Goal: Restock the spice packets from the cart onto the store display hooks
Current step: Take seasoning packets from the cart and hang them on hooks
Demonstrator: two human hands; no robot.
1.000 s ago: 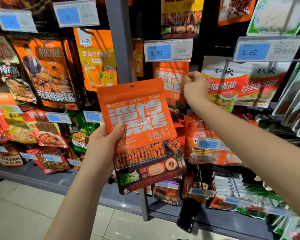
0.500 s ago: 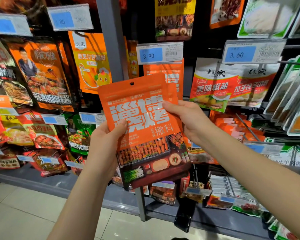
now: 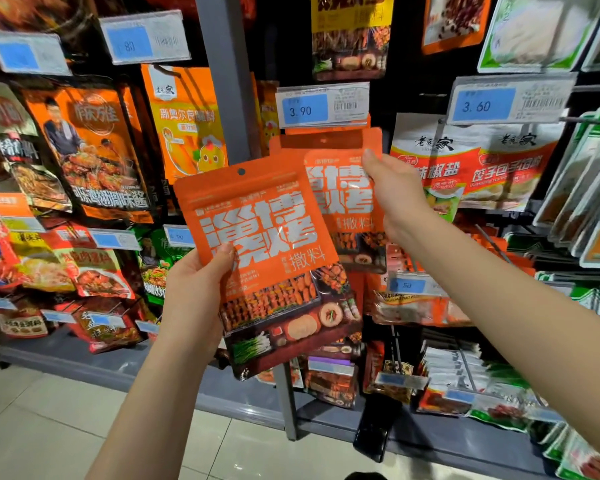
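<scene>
My left hand [image 3: 196, 289] grips the left edge of an orange spice packet [image 3: 267, 244] with white characters and grilled skewers pictured at its foot, thumb on the front. Its hang hole shows at the top. My right hand [image 3: 397, 195] pinches the right edge of a second identical packet [image 3: 340, 195], raised behind and to the right of the first. That packet sits just under the 3.90 price tag [image 3: 323, 105], overlapping orange packaging of the same colour there. The hook itself is hidden behind the tag.
A grey shelf upright [image 3: 222, 81] stands just left of the 3.90 tag. Other hanging packets crowd both sides, with white-and-red ones [image 3: 475, 161] under a 3.60 tag [image 3: 510, 102]. Below runs a grey shelf ledge [image 3: 118, 370] over tiled floor [image 3: 49, 431].
My right hand came down from the hook to the packets in my left hand, took one, and lifted it up and right toward the 3.90 tag. My left hand stayed put.
</scene>
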